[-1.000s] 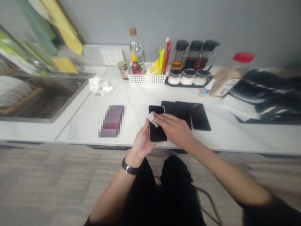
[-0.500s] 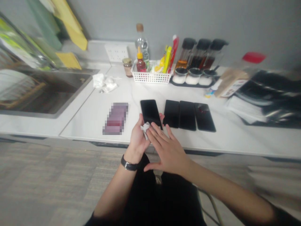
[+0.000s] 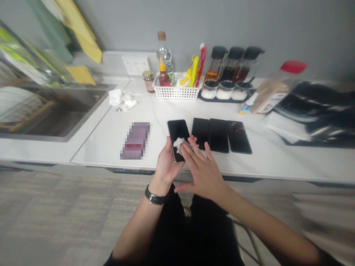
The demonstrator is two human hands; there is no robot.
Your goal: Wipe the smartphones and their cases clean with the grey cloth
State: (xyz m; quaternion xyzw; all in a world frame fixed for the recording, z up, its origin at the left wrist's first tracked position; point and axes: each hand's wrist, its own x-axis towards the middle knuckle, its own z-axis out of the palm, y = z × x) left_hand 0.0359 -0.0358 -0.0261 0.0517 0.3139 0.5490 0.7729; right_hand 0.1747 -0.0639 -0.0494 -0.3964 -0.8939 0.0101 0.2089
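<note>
My left hand (image 3: 166, 162) is wrapped around a black smartphone (image 3: 177, 128) from beneath, holding it screen up over the counter's front edge. Against the lower part of that screen, the stretched fingertips of my right hand (image 3: 203, 166) press a crumpled white tissue (image 3: 179, 142); the thumb stands apart. On the counter just right of the held phone, three more dark phones (image 3: 219, 135) lie side by side, the leftmost partly covered by my fingers. A pixelated purple-pink rectangle (image 3: 136, 139) lies to the left; what it is cannot be made out.
Crumpled tissues (image 3: 122, 99) lie near the sink (image 3: 63, 138). Along the wall stand a white basket (image 3: 177, 93) with bottles, a jar (image 3: 149, 81), and a black seasoning rack (image 3: 223, 100). A red-lidded container (image 3: 273, 96) and dark bags (image 3: 318, 107) occupy the right. Counter edge (image 3: 249, 173) runs below my hands.
My right hand has slid the tissue up and rightward, from the phone's lower left edge onto its screen. The held phone has shifted slightly toward me; the camera view has moved a little.
</note>
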